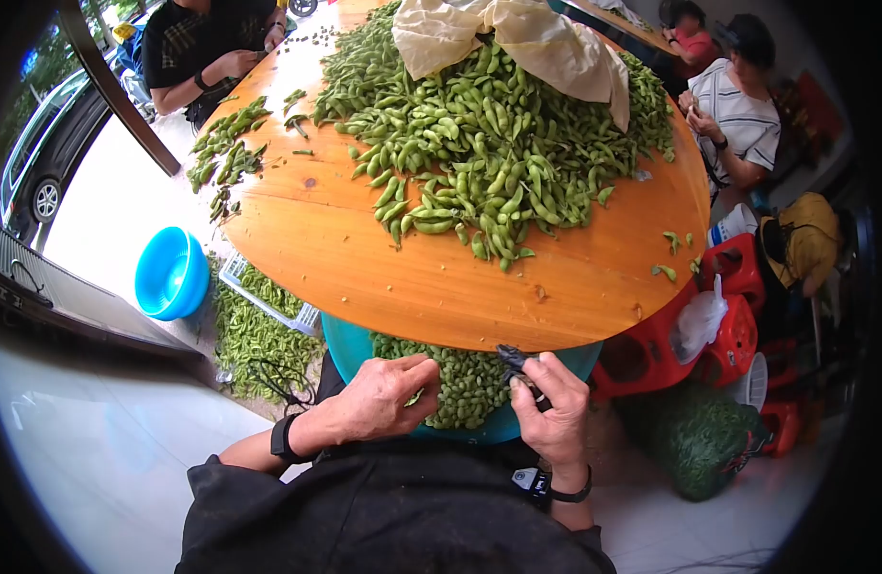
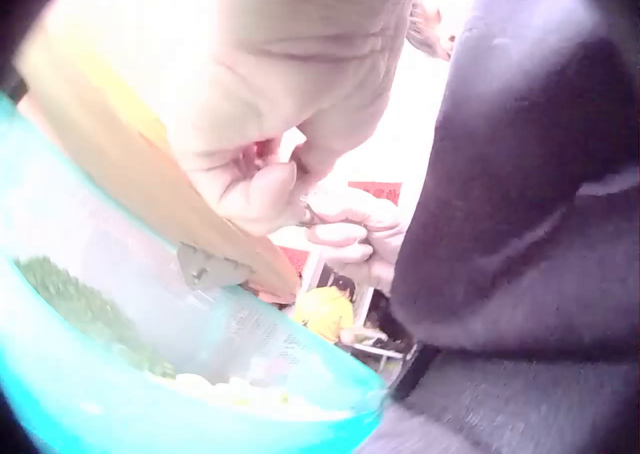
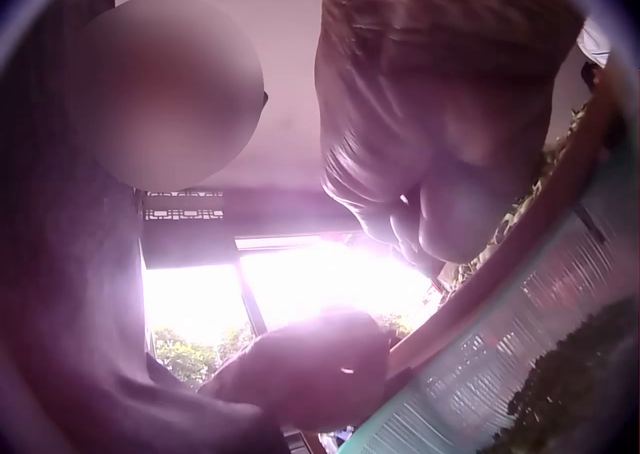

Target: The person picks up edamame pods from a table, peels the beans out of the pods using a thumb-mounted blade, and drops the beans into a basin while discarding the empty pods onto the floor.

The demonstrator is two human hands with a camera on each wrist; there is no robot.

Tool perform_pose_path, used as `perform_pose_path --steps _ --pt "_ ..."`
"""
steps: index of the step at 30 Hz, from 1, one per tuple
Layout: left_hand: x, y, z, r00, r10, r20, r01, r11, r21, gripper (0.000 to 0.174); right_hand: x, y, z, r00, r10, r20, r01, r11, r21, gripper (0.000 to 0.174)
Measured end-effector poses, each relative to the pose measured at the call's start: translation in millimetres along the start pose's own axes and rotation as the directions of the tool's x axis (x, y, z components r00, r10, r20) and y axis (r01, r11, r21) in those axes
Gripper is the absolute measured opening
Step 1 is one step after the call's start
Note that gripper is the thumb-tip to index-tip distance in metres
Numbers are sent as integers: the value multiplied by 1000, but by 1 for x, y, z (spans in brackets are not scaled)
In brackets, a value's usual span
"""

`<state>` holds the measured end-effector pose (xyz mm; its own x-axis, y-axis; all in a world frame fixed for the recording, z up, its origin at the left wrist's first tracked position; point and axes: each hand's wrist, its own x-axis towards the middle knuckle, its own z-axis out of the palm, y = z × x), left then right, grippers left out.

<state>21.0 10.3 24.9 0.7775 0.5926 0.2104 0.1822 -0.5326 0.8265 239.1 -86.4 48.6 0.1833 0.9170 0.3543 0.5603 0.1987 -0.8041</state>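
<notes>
My left hand (image 1: 388,394) is over the near left side of a teal basin (image 1: 337,359), its fingers curled in; nothing shows in its grip. To its right, my right hand (image 1: 554,407) pinches a dark, crumpled-looking thing (image 1: 511,358) between thumb and fingers, close to the table's near edge. Small green pods (image 1: 455,383) lie in the basin, partly under the tabletop. In the left wrist view, the left hand (image 2: 290,84) has thumb and fingers bent together, with the other hand's fingers behind. The right wrist view shows the right hand (image 3: 440,144) in shadow above the basin.
A large heap of green soybean pods (image 1: 498,163) covers much of the round wooden table (image 1: 364,277), under a pale cloth (image 1: 556,48). A blue basin (image 1: 173,273) and spread pods (image 1: 254,340) lie left; red stools (image 1: 737,335) and a net sack (image 1: 699,440) right. Other people sit around.
</notes>
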Motion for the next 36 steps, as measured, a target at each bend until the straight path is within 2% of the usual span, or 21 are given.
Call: perform_pose_path --steps 1,2,4,6,8,9,11,13,15,16,17,19,20,21,23,24,25,28,31,33,36 --pt "-3 -3 2 1000 11 5 -12 990 139 14 -2 3 -2 1000 15 -12 -15 1000 5 18" --pt "-4 -4 4 999 3 -32 3 983 183 16 -4 3 -3 1000 15 -13 -15 1000 4 18" --pt "-6 -10 8 999 -17 -47 23 992 127 14 -6 3 -5 995 84 49 -84 996 -2 18" --pt "-4 -8 7 997 -39 -62 43 997 71 11 -4 -1 -1 995 70 64 -71 997 9 18" --pt "5 7 4 983 -184 -23 177 968 -180 9 3 -10 4 995 41 92 -43 999 19 21" --pt "10 14 5 983 -179 -27 172 969 -175 9 5 -11 7 997 4 82 -6 1000 24 23" --pt "21 27 8 974 -201 100 224 851 -474 10 9 -9 13 998 -41 44 38 997 69 24" --pt "35 34 1 976 -151 156 209 851 -482 11 13 -13 9 997 21 -73 -18 999 45 22" --pt "55 44 -14 982 -6 189 77 926 -369 16 12 -6 0 969 80 -233 -64 995 76 15" --pt "65 36 -13 980 195 45 -187 971 -150 18 11 -9 -14 935 202 -291 -161 974 158 13" --pt "76 32 -17 979 198 42 -189 971 -149 18 11 0 -28 908 182 -377 -134 979 150 11" --pt "99 26 -28 980 196 18 -196 965 175 18 3 14 -62 847 167 -505 -223 973 -52 11" --pt "112 17 -31 974 226 31 -227 942 246 17 -8 33 -79 816 97 -570 -277 931 -239 13" --pt "125 8 -31 966 256 46 -257 914 315 16 -17 43 -97 818 80 -569 -356 848 -393 17" --pt "142 -3 -28 974 210 81 -225 902 368 14 -26 42 -111 799 98 -593 -421 795 -437 20" --pt "149 -5 -26 973 217 76 -228 883 410 14 -29 42 -115 829 25 -558 -401 722 -564 22" --pt "153 -6 -24 972 223 72 -231 862 452 13 -34 45 -118 830 21 -558 -399 722 -566 22" --pt "156 -4 -16 976 193 101 -217 832 510 17 -46 66 -120 792 105 -601 -491 695 -526 25" --pt "149 2 -12 975 149 164 -217 789 575 23 -41 66 -114 773 143 -618 -471 781 -409 24" --pt "144 2 -10 971 192 140 -237 758 608 23 -29 50 -103 722 426 -545 -530 847 -40 22" --pt "146 -5 -8 968 212 132 -248 753 609 23 -17 45 -85 776 406 -482 -429 901 68 20"
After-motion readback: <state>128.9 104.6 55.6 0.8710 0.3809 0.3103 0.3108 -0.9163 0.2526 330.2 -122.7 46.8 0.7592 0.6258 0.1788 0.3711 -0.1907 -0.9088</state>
